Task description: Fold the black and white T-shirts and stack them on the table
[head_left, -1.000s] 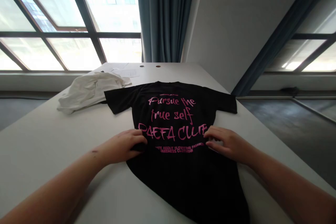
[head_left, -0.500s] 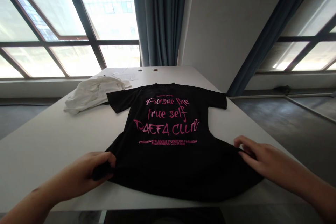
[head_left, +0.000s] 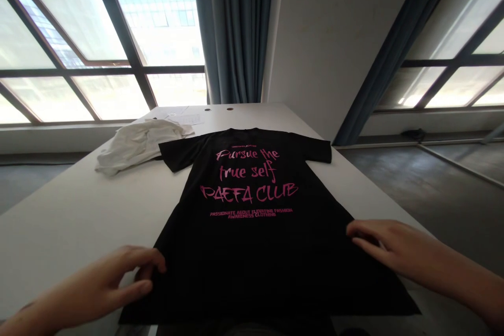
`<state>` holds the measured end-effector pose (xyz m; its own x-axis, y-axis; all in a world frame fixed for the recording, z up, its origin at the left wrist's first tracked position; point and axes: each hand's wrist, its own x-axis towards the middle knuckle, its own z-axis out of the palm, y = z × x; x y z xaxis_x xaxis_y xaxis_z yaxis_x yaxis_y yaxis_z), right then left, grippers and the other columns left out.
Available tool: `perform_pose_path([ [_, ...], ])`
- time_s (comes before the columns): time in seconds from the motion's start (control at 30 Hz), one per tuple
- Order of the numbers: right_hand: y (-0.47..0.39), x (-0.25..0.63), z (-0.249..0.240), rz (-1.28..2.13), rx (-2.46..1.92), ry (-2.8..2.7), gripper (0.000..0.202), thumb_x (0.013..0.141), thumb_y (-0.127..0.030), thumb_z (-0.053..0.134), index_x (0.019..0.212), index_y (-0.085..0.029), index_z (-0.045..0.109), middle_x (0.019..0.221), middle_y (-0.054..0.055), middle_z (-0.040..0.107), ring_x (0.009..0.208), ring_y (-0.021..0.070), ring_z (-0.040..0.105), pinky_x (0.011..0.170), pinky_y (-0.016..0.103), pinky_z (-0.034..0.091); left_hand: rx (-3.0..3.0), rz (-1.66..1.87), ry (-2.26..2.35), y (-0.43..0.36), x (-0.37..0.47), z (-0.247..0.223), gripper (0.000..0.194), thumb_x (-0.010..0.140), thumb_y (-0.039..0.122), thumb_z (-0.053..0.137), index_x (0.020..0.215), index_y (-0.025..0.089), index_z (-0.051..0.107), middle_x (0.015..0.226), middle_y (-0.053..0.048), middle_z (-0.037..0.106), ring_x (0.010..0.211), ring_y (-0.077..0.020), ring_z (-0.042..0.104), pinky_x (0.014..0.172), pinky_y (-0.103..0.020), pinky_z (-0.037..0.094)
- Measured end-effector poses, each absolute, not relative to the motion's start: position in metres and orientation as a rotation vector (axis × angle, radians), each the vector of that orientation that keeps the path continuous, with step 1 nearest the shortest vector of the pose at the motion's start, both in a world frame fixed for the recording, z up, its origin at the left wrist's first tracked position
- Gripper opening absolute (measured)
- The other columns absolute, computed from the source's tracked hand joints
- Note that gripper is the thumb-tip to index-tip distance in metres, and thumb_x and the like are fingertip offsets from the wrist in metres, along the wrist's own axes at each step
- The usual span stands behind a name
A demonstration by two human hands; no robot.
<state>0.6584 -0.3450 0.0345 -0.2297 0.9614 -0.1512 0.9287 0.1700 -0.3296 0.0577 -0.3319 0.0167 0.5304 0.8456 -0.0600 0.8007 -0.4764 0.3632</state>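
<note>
A black T-shirt (head_left: 252, 252) with pink lettering lies spread on the white table, its collar away from me and its hem at the near edge. At its left side edge, close to the hem, my left hand (head_left: 118, 278) has its fingers curled on the cloth, the thumb lower down. My right hand (head_left: 378, 241) pinches the right side edge between thumb and forefinger, somewhat higher up. Both sleeves lie stretched outward. The fingertips are partly hidden against the dark fabric.
A crumpled white garment (head_left: 137, 142) rests on the white table (head_left: 71, 231), beyond the left sleeve. Papers (head_left: 183, 116) lie at the far end, near two round holes in the tabletop. Windows, a blue curtain (head_left: 236, 31) and a wall stand behind.
The shirt's lower part has come toward me and flattened, its sides now straighter and the hem corners spread out. Both hands have moved slightly nearer; the left grip looks looser.
</note>
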Motion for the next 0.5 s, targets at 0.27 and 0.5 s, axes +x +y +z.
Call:
perform_pose_path([
  [0.27,-0.234,0.629,-0.013,0.179,-1.614,-2.493,0.071,0.102,-0.059,0.047,0.163,-0.023,0.049,0.173,0.013,0.037,0.159,0.0335,0.033,0.130,0.055,0.031,2.612,0.337,1.401,-0.256,0.146,-0.003,0.058,0.105,0.053,0.048,0.156,0.026,0.054,0.165,-0.011,0.050,0.147,-0.0297,0.053,0.124,-0.049,0.042],
  [0.5,-0.110,0.643,-0.015,0.156,-2.054,-2.430,0.068,0.109,-0.043,0.029,0.165,-0.006,0.040,0.171,0.025,0.033,0.159,0.0360,0.033,0.126,0.057,0.034,2.408,0.173,1.795,-0.158,0.160,0.001,0.075,0.110,0.050,0.028,0.169,0.004,0.027,0.176,-0.023,0.020,0.162,-0.0341,0.026,0.129,-0.051,0.030],
])
